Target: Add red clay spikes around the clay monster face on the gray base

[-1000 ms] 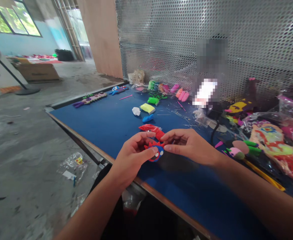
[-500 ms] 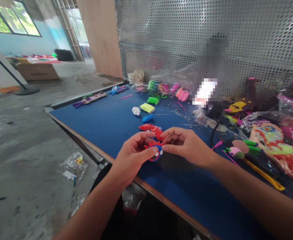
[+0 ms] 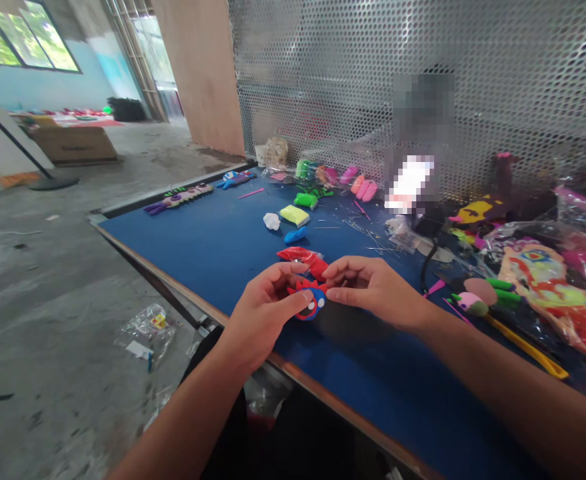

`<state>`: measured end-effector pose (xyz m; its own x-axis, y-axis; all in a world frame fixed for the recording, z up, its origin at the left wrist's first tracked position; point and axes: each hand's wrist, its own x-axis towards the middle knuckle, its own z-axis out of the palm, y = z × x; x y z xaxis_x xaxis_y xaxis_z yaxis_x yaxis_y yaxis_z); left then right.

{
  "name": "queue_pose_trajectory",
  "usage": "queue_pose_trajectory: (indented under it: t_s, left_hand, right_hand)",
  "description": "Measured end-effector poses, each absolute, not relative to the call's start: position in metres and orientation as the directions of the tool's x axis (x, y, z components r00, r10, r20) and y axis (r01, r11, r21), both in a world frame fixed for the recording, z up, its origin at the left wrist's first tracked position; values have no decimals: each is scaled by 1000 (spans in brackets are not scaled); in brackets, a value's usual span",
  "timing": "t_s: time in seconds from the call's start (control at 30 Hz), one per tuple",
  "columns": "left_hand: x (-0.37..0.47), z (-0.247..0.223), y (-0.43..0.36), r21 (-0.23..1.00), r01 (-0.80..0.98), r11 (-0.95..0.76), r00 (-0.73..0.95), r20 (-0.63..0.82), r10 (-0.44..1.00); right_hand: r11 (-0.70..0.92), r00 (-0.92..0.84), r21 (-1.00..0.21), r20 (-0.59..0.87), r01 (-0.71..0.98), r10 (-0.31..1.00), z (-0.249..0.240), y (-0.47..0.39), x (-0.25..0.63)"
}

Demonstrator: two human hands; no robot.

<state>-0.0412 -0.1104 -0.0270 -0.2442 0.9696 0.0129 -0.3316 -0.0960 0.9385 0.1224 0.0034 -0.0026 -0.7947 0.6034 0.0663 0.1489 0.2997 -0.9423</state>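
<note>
Between my hands is a small blue and red clay figure [image 3: 315, 308] with red spikes along its top and white eye-like spots. My left hand [image 3: 267, 300] grips it from the left, thumb across its front. At its right edge, my right hand [image 3: 367, 287] has thumb and fingertips curled close to the spikes; whether they pinch part of it is hard to make out. Just behind the fingers lies red clay in clear wrapping [image 3: 303, 256]. Farther back sit a blue clay lump [image 3: 295, 235], a white clay lump [image 3: 271, 221] and a yellow clay pack [image 3: 295, 215].
Thin metal wires [image 3: 367, 233] lie scattered on the blue table [image 3: 173, 247]. A lit phone [image 3: 411, 181] stands before the perforated metal panel [image 3: 323, 73]. At right are a yellow-handled tool [image 3: 533, 347] and bagged clay figures [image 3: 537, 273]. Two finished-looking figures [image 3: 180, 198] line the far left edge.
My right thumb has drawn slightly off the figure's front, so more of its blue face and white spots shows. Otherwise both hands stay nearly in place.
</note>
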Motion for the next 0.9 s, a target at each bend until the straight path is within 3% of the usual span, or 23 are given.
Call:
queue_pose_trajectory:
  t_s: [0.27,0.6,0.77,0.9]
  left_hand:
    - [-39,-25,-109,943,-321,-87,-294,-11,956]
    - [-33,-16,-105,968,-244,-55,-273,-14,962]
    - [-33,-15,-103,950,-307,-55,-330,-52,942]
    - [-33,-18,-102,860,-499,-109,-322,-67,945]
  right_hand:
    - [303,-875,-937,-4,173,485,-1,6,125]
    - [301,-866,-945,41,128,499,11,0,127]
    - [288,-837,-952,74,102,542,8,-4,124]
    - [230,-767,-972,106,55,633,5,-7,119]
